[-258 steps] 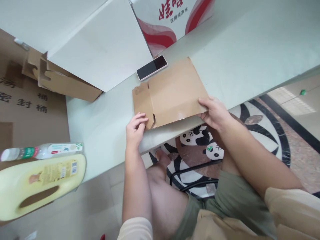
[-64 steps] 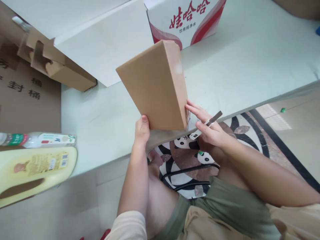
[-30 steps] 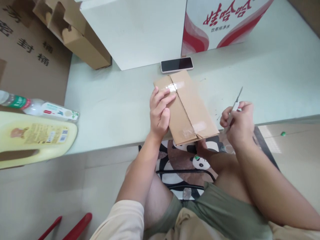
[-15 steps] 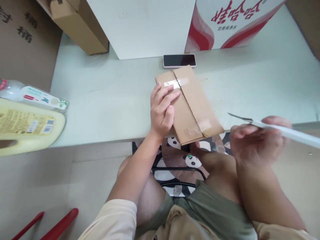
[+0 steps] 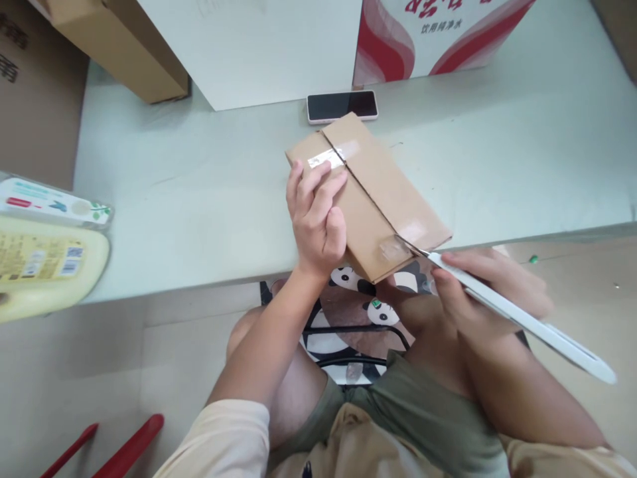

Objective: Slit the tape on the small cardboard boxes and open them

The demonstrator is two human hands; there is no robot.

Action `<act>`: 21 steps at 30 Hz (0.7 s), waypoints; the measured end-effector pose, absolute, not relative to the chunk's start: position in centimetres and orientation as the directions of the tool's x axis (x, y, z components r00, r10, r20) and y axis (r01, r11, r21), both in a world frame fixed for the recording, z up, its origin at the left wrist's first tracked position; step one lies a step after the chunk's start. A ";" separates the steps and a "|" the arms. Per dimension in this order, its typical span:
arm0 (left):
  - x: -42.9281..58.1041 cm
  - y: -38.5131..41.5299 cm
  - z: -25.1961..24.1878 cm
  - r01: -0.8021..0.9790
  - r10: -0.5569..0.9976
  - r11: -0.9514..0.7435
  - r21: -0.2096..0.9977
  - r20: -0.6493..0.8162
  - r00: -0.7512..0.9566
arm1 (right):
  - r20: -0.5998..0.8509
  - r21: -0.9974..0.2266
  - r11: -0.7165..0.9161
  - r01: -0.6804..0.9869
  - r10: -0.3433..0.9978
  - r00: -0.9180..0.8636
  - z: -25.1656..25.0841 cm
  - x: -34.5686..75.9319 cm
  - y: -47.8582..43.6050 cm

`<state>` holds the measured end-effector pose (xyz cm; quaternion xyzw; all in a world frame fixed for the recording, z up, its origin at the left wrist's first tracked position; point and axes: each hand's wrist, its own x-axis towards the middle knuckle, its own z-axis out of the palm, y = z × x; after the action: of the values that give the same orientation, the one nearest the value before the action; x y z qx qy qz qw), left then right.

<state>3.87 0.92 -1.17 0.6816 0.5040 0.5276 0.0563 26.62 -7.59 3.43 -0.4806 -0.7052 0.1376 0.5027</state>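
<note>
A flat brown cardboard box [image 5: 381, 166] lies aslant at the front edge of the table, one corner jutting past it. Down its top runs a dark seam, crossed by clear tape [image 5: 395, 248] at the near end and more tape at the far end. My left hand [image 5: 316, 226] grips the box's left side, fingers bent over the top. In my right hand [image 5: 490, 285] is a white-handled utility knife [image 5: 527, 318], blade out. Its tip meets the seam at the near tape; how deep it goes I cannot tell.
Behind the box lies a phone [image 5: 342, 106], before a large white box [image 5: 259, 53] and a red-and-white carton [image 5: 442, 40]. A yellow jug [image 5: 50, 262] and a clear bottle [image 5: 54, 199] lie at the left. Below the table's edge are my legs and a panda-print mat [image 5: 348, 299].
My right hand has brought the knife leftward from beside the box, and its blade now touches the near end of the seam. My left hand keeps its hold; the view has shifted slightly.
</note>
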 end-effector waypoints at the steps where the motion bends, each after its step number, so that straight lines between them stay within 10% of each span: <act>1: 3.9 0.9 -1.2 0.622 0.756 -0.477 0.621 0.651 -0.070 | 0.634 -0.607 0.543 0.580 0.771 -0.058 3.7 26.3 -7.4; 13: 4.1 1.1 -1.6 0.562 0.726 -0.559 0.610 0.687 -0.023 | 0.634 -0.563 0.532 0.633 0.769 -0.083 4.6 25.9 -7.1; 21: 4.8 0.8 -1.4 0.676 0.699 -0.500 0.542 0.713 -0.054 | 0.196 -0.935 0.182 0.304 0.980 0.016 4.0 27.3 -8.7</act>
<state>4.78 0.77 -1.43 0.6876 0.5000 0.5264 0.0112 27.27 -8.68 4.04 -0.5313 -0.6046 0.3558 0.4750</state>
